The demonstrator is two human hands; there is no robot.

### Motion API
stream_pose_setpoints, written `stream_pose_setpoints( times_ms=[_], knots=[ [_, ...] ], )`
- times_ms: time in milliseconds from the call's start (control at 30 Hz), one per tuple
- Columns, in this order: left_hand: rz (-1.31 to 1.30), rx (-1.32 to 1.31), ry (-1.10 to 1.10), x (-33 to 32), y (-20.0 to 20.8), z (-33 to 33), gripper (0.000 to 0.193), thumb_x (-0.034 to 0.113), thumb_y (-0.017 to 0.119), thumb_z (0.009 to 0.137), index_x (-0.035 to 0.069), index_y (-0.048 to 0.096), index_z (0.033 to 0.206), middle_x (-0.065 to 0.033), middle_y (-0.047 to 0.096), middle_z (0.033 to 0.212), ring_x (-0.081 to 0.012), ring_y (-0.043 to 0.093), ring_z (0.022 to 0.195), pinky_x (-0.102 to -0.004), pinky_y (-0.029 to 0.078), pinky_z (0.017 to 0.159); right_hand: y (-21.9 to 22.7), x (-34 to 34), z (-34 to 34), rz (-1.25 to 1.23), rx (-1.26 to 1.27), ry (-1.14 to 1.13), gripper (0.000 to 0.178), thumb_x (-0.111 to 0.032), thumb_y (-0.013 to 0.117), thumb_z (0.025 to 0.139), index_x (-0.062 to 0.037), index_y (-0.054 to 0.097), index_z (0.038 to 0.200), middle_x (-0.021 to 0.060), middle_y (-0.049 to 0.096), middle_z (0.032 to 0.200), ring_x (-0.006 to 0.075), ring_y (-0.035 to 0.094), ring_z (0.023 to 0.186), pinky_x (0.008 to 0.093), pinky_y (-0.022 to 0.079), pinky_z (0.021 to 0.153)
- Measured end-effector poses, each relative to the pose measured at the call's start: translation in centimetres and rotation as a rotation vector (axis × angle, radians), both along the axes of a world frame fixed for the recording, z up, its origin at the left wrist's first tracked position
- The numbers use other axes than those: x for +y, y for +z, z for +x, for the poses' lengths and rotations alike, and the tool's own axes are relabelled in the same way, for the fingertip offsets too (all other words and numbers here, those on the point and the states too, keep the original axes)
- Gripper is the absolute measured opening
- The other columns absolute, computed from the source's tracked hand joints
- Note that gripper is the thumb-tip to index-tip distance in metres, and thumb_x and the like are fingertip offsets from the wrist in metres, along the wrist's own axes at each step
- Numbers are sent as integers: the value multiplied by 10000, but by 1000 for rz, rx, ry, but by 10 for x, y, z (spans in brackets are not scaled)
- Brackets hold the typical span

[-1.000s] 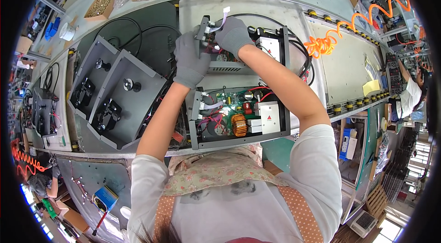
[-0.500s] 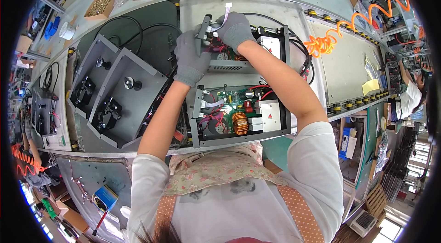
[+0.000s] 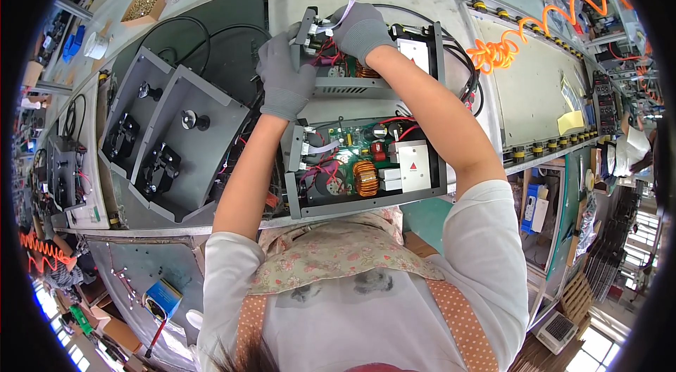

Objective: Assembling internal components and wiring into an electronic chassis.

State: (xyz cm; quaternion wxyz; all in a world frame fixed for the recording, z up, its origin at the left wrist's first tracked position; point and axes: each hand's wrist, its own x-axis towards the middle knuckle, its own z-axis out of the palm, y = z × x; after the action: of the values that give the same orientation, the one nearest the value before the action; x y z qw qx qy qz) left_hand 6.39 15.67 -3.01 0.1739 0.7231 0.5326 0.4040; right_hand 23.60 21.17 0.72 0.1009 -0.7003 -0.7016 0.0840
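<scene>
Both my hands wear grey gloves and work at the left end of the far open metal case (image 3: pixel 359 87). My left hand (image 3: pixel 284 80) is closed against the outer side of its dark end panel (image 3: pixel 305 28), thumb toward the inside. My right hand (image 3: pixel 362 33) reaches into the case with bent fingers, beside a pale ribbon cable (image 3: pixel 343 14) whose white plug sticks up. Its fingertips are hidden, so what they grip does not show. Nearer me lies a similar case (image 3: pixel 366 206) with a green circuit board (image 3: pixel 346 158), a copper-wound coil (image 3: pixel 365 178) and a white plate (image 3: pixel 414 166).
Two grey covers (image 3: pixel 201 154) with black fittings lie at left. Black cables (image 3: pixel 204 38) loop behind them. A coiled orange air hose (image 3: pixel 493 55) hangs at right, near a yellow paper (image 3: pixel 570 122). Boxes of small parts (image 3: pixel 146 3) line the back shelf. Rollers (image 3: pixel 521 152) edge the bench.
The whole view has shifted slightly, so the bench appears higher. My left hand has eased back a little from the end panel, showing more of it. My right hand stays by the ribbon cable.
</scene>
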Motion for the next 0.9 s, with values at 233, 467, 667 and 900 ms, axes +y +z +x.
stream_pose_setpoints(
  times_ms=[233,467,667,900],
  knots=[
    [13,-80,-47,2,-2,-2,543,108,573,672,30,539,1209,-210,549,1144,-407,447,1150,-489,361,993,6,-3,-4,44,-91,112,173,-128,589,782,-106,736,870,168,690,823,352,677,788,417,548,738],
    [57,-108,-111,3,-5,-5,582,104,594,663,17,513,1232,-209,531,1172,-400,448,1162,-481,367,1001,-9,5,0,113,-113,154,184,-236,619,801,-110,746,842,168,697,850,346,680,828,408,547,769],
    [76,-152,-184,5,-5,-8,603,70,591,657,1,489,1247,-213,507,1190,-407,436,1164,-469,364,1019,0,15,-8,-5,-7,33,191,-228,630,794,-114,760,875,165,705,873,339,684,815,391,548,768],
    [53,-134,-169,4,-3,-7,609,76,585,655,-2,482,1250,-215,505,1182,-411,425,1161,-477,367,1009,-13,13,-1,50,178,119,285,-215,622,717,-114,760,945,190,702,954,349,676,880,388,538,819]
  ],
)
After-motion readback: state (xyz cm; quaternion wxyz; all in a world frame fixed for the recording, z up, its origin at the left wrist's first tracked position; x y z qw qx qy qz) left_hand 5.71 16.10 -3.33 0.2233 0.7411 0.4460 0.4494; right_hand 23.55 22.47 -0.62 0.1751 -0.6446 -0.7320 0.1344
